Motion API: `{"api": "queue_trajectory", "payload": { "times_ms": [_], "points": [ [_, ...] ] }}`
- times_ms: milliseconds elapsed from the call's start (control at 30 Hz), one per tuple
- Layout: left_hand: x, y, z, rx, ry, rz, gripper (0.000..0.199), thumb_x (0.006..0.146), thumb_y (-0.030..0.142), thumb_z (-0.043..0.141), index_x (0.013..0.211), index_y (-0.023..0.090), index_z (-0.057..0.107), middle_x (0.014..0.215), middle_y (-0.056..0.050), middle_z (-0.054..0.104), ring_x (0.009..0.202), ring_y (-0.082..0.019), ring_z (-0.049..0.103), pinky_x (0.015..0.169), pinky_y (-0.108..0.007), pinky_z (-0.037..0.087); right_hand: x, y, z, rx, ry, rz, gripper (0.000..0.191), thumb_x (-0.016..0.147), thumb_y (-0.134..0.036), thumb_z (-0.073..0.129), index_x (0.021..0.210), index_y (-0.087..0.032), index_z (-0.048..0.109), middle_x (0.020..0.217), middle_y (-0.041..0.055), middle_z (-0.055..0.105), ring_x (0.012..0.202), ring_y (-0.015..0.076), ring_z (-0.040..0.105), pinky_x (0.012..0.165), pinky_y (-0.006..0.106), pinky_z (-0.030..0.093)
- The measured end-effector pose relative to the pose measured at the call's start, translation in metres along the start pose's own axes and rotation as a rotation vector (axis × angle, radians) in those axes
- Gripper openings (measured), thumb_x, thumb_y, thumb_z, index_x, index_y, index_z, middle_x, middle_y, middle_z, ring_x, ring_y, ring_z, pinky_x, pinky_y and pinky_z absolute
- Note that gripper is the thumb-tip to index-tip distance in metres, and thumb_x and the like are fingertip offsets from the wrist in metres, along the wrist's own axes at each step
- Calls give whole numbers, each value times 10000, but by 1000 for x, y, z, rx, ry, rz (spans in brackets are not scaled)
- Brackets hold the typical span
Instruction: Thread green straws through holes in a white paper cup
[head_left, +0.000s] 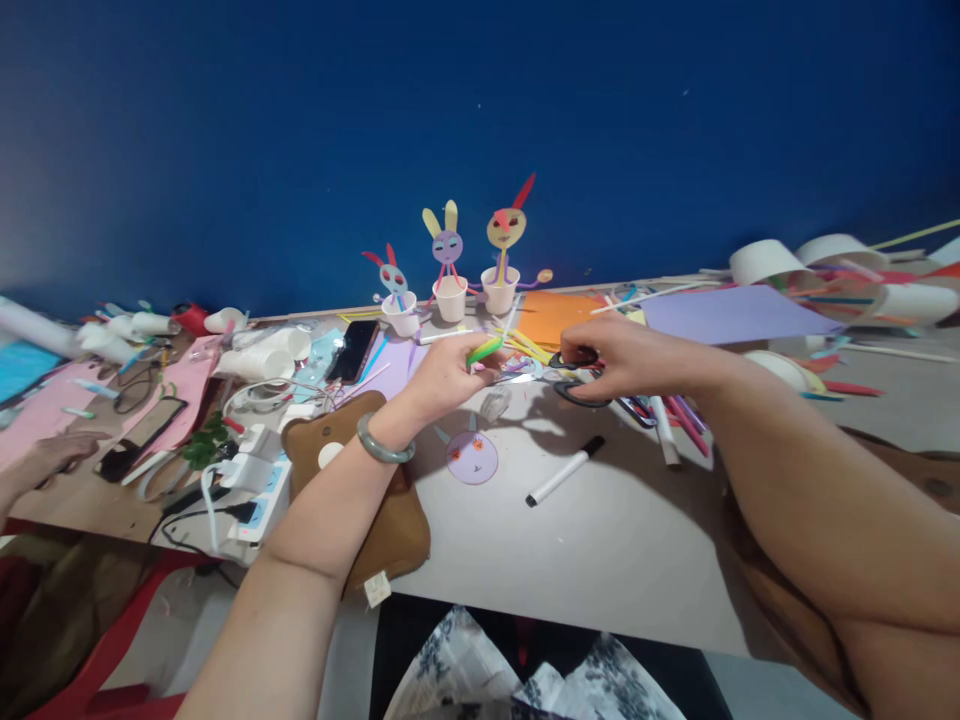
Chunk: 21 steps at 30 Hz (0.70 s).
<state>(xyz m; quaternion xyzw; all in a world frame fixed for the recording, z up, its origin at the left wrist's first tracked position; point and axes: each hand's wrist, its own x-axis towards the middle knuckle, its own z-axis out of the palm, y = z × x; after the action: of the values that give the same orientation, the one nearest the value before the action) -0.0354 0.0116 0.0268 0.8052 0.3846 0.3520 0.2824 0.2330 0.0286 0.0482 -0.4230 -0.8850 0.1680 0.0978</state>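
Note:
My left hand, with a bangle on its wrist, is closed on a green strip. My right hand has its fingers in the black handles of a pair of scissors, whose blades point left toward my left hand. Below the hands, a round purple paper face with ears lies on the table. Right of it lies a white marker with a black cap. Three cups with paper rabbit-like figures stand at the back: a small one, a middle one and a taller one.
A brown pouch lies under my left forearm, beside a power strip with cables. A phone is behind it. Orange paper, purple paper and white cups are at the back right. Another person's hand rests far left.

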Motion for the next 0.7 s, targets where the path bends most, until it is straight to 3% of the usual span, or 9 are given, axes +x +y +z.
{"api": "queue_trajectory", "payload": {
  "times_ms": [300,700],
  "points": [
    [0,1,1,39,11,46,86,765,79,647,781,163,656,826,-3,729,742,-123,618,677,-246,425,0,0,2,-12,-19,-12,261,677,-338,688,661,-240,447,584,-38,438,605,149,391,597,313,241],
    [-1,1,1,32,-2,6,59,781,125,639,797,173,670,858,-21,741,776,-142,636,699,-254,448,0,1,2,24,-49,38,237,668,-324,678,627,-238,460,576,-35,487,584,146,416,585,314,249]
  ]
}}
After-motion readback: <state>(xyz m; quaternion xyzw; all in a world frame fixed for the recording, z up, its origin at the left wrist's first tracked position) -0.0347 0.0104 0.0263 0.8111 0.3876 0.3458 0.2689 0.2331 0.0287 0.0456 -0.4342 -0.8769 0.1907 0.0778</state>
